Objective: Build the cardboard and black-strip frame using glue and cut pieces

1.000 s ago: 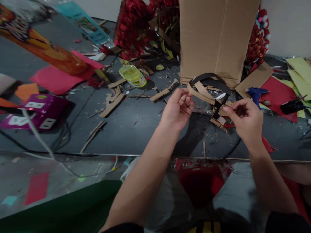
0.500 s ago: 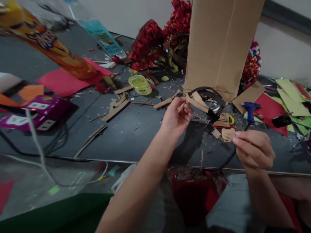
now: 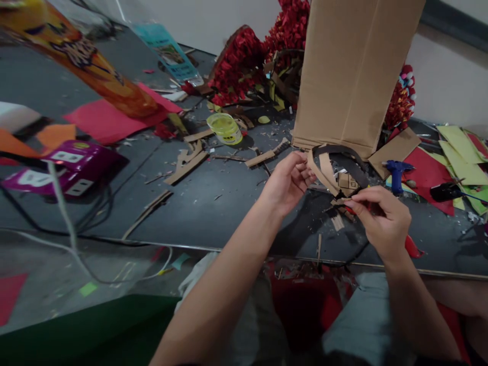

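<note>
My left hand [image 3: 287, 183] has its fingertips closed on the upper end of a curved cardboard strip [image 3: 324, 170], which is joined to a dark curved band in a loop. My right hand [image 3: 385, 221] pinches at the lower end of the loop. A small torn cardboard piece [image 3: 346, 200] shows nearly edge-on at those fingertips, against the dark lower end of the strip; the exact contact is partly hidden. Beneath the loop is a piece of printed cardboard [image 3: 346, 181]. Cardboard scraps [image 3: 337, 222] lie just below on the dark table [image 3: 236, 213].
A tall cardboard box [image 3: 343, 76] stands behind the hands. To the right are a blue glue gun [image 3: 397, 173] and red paper [image 3: 427, 168]. To the left are a yellow tub [image 3: 224, 131], an orange bottle [image 3: 99, 76], a blue-labelled bottle [image 3: 168, 51] and a purple power strip [image 3: 84, 165] with cables.
My right hand has moved left and up, bringing the torn cardboard piece to the lower end of the loop. My left hand keeps its hold on the strip, and the loop has tilted.
</note>
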`<state>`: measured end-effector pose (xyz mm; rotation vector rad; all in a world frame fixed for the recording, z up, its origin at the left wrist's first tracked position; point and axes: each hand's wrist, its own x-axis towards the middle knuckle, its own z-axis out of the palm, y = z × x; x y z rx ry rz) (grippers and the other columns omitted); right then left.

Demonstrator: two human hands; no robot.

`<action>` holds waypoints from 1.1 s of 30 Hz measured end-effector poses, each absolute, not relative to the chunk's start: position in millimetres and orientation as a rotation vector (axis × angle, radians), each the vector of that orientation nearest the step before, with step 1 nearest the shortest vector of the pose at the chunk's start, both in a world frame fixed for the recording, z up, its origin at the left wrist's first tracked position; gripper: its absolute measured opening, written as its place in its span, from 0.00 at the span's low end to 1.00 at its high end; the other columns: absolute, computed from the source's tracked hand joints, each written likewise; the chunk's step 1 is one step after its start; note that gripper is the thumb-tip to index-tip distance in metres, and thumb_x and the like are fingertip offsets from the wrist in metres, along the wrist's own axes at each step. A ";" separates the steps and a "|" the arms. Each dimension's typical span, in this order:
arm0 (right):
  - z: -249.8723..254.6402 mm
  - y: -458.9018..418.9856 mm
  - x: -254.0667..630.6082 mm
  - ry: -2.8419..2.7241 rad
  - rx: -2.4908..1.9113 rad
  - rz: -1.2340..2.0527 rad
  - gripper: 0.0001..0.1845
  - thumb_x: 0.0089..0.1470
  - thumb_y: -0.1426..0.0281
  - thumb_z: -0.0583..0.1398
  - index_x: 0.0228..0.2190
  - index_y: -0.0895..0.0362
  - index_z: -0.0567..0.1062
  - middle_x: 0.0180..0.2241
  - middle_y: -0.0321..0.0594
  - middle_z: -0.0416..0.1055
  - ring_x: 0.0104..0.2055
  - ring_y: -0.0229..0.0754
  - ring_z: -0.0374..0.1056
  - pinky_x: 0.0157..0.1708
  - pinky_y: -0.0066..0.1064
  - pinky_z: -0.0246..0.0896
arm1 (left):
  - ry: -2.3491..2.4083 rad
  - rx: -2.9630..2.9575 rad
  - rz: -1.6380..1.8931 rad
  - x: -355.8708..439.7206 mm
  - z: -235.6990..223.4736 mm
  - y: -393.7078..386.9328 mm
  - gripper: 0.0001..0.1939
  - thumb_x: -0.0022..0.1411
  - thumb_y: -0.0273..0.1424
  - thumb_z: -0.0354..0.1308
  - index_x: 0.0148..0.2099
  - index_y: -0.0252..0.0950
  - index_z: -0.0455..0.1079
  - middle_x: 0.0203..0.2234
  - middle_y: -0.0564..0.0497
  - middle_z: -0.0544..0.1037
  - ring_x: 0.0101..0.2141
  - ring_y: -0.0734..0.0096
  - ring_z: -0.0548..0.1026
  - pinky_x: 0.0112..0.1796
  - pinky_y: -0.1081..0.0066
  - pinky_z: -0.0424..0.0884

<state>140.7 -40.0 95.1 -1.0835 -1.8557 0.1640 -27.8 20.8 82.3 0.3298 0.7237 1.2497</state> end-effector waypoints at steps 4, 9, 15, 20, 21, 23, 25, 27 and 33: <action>98.0 -44.8 138.2 -1.901 -1.083 -0.017 0.05 0.50 0.75 0.64 0.28 0.55 0.73 0.27 0.35 0.75 0.30 0.36 0.71 0.32 0.29 0.68 | 0.738 0.423 1.209 -27.4 84.4 18.2 0.11 0.50 0.28 0.60 0.23 0.36 0.60 0.13 0.60 0.64 0.15 0.83 0.65 0.23 0.80 0.68; 98.4 -46.8 139.8 -1.945 -1.104 -0.193 0.06 0.51 0.77 0.63 0.30 0.55 0.74 0.27 0.35 0.76 0.31 0.35 0.72 0.34 0.28 0.67 | 0.733 0.456 1.213 -26.8 85.1 17.6 0.12 0.50 0.28 0.60 0.22 0.36 0.58 0.12 0.60 0.64 0.15 0.83 0.65 0.23 0.81 0.67; 97.6 -44.2 140.5 -1.939 -1.135 -0.176 0.04 0.51 0.76 0.63 0.29 0.55 0.74 0.27 0.35 0.76 0.31 0.36 0.72 0.34 0.28 0.67 | 0.792 0.468 1.258 -26.5 83.4 19.1 0.12 0.49 0.28 0.61 0.22 0.37 0.58 0.13 0.61 0.64 0.15 0.84 0.64 0.22 0.82 0.66; 98.4 -44.3 137.9 -1.949 -1.140 -0.219 0.04 0.52 0.75 0.63 0.29 0.54 0.74 0.27 0.34 0.76 0.30 0.36 0.72 0.33 0.28 0.66 | 0.808 0.443 1.272 -26.0 85.5 18.5 0.14 0.50 0.28 0.60 0.21 0.37 0.57 0.12 0.61 0.63 0.14 0.84 0.63 0.21 0.81 0.64; 98.0 -44.1 137.9 -1.952 -1.144 -0.231 0.04 0.52 0.75 0.63 0.28 0.54 0.74 0.26 0.34 0.76 0.30 0.36 0.72 0.33 0.28 0.66 | 0.796 0.432 1.281 -25.8 85.7 18.1 0.14 0.51 0.28 0.60 0.21 0.37 0.57 0.12 0.61 0.63 0.14 0.83 0.63 0.20 0.81 0.64; 96.6 -43.6 138.2 -1.951 -1.146 -0.250 0.04 0.53 0.74 0.63 0.28 0.54 0.74 0.26 0.34 0.76 0.29 0.36 0.72 0.33 0.28 0.67 | 0.769 0.415 1.300 -25.4 86.1 17.2 0.13 0.51 0.28 0.60 0.22 0.38 0.57 0.12 0.60 0.63 0.15 0.83 0.63 0.21 0.80 0.65; 94.9 -43.4 138.8 -1.947 -1.145 -0.258 0.04 0.53 0.75 0.62 0.29 0.53 0.74 0.26 0.34 0.76 0.30 0.36 0.72 0.34 0.29 0.67 | 0.755 0.411 1.321 -25.0 86.8 16.0 0.12 0.52 0.28 0.60 0.23 0.38 0.59 0.13 0.60 0.64 0.15 0.82 0.65 0.21 0.80 0.65; 93.3 -43.7 139.5 -1.950 -1.146 -0.254 0.04 0.53 0.75 0.62 0.29 0.53 0.74 0.27 0.35 0.76 0.31 0.36 0.72 0.34 0.29 0.67 | 0.760 0.414 1.332 -24.6 88.4 14.8 0.10 0.53 0.28 0.58 0.24 0.38 0.60 0.14 0.60 0.65 0.15 0.81 0.65 0.21 0.80 0.65; 91.5 -44.2 140.4 -1.971 -1.141 -0.270 0.05 0.52 0.76 0.62 0.30 0.54 0.74 0.28 0.36 0.76 0.32 0.36 0.72 0.35 0.29 0.67 | 0.778 0.410 1.305 -23.2 93.0 11.9 0.06 0.56 0.30 0.54 0.27 0.39 0.61 0.14 0.60 0.64 0.15 0.80 0.66 0.20 0.80 0.66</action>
